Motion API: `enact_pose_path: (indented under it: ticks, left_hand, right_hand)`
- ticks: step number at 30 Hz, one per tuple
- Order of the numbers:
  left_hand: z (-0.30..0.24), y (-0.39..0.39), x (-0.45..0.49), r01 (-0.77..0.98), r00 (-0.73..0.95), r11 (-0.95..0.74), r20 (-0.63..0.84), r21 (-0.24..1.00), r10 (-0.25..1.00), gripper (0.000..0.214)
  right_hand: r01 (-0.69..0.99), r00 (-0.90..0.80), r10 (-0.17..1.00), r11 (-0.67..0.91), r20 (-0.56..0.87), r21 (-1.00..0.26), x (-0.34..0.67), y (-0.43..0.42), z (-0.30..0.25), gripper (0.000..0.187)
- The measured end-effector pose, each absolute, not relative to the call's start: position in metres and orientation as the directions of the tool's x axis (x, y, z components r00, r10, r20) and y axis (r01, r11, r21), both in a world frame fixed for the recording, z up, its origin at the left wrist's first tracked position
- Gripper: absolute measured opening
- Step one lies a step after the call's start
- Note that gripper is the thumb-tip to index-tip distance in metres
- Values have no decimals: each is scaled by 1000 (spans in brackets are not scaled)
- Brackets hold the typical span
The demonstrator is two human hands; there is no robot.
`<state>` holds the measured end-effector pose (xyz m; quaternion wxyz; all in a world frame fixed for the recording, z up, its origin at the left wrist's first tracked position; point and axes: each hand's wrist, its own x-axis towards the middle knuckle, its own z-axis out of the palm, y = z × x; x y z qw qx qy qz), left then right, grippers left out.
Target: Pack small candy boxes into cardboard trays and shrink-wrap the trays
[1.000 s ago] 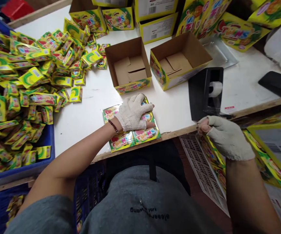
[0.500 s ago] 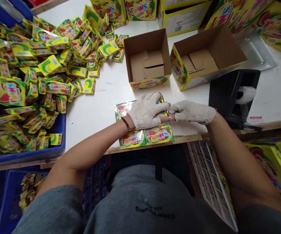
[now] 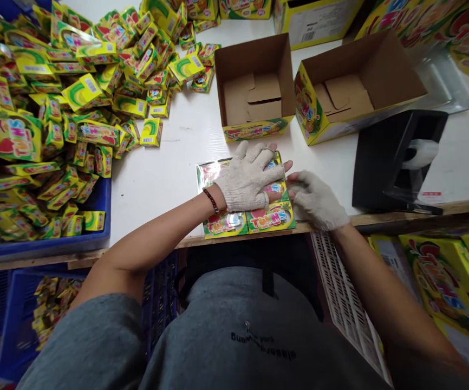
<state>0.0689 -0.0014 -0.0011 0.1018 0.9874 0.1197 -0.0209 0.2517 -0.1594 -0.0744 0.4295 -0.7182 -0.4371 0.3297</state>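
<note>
Several small candy boxes (image 3: 272,216) with fruit pictures lie side by side in a flat block at the table's front edge. A glossy sheen, like clear film, shows over their left part. My left hand (image 3: 248,179), in a cream knit glove with bare fingertips, is open and rests flat across the block with its fingers spread. My right hand (image 3: 318,200), gloved the same way, is at the block's right edge. Its thumb and forefinger are apart, and nothing shows between them; its other fingers are curled and partly hidden.
Two open cardboard display boxes (image 3: 259,127) (image 3: 364,122) stand behind my hands. A black tape dispenser (image 3: 375,162) is on the right. Left, a heap of candy boxes (image 3: 84,92) spills from a blue crate (image 3: 106,208). A white crate (image 3: 340,292) stands below the table.
My right hand has drawn slightly back and down from my left fingertips, its thumb and forefinger parting. My left hand stays on the block, fingers more spread. The view has shifted slightly.
</note>
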Motion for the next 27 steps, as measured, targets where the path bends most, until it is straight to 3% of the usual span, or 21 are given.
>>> enact_pose_path:
  ticks: [2,4,7,9,12,15,18,21,23,27]
  left_hand:
    - [-1,-4,43,255,966,-951,-77,172,245,71]
    - [-4,-7,8,298,954,-940,-94,167,285,75]
    - [-18,-13,-45,389,921,-900,-59,195,385,75]
    - [-38,-16,-69,418,897,-873,41,250,441,71]
    - [-75,-16,-77,327,847,-869,293,372,444,65]
    - [-109,-16,-49,222,738,-877,514,427,437,62]
    - [-126,-19,-5,253,660,-864,576,435,483,60]
    - [-121,-23,25,354,664,-827,506,436,551,57]
    - [-108,-26,28,307,702,-868,523,390,483,52]
    - [-81,-35,9,-85,706,-984,706,157,52,26]
  right_hand:
    - [509,289,945,-14,155,-861,247,-178,-69,40]
    - [678,39,931,241,362,-694,239,-193,-65,45]
    - [804,-280,891,421,358,-419,221,-201,-62,44]
    - [842,-363,874,456,323,-289,209,-197,-59,46]
    - [827,-469,803,545,367,-136,199,-185,-53,45]
    - [849,-468,810,523,352,-76,201,-175,-46,47]
    - [910,-365,890,403,272,-97,208,-171,-45,57]
    - [939,-290,921,326,259,-107,212,-171,-51,63]
    - [951,-255,930,291,265,-107,209,-172,-54,65]
    - [963,-199,946,238,257,-130,197,-170,-52,66]
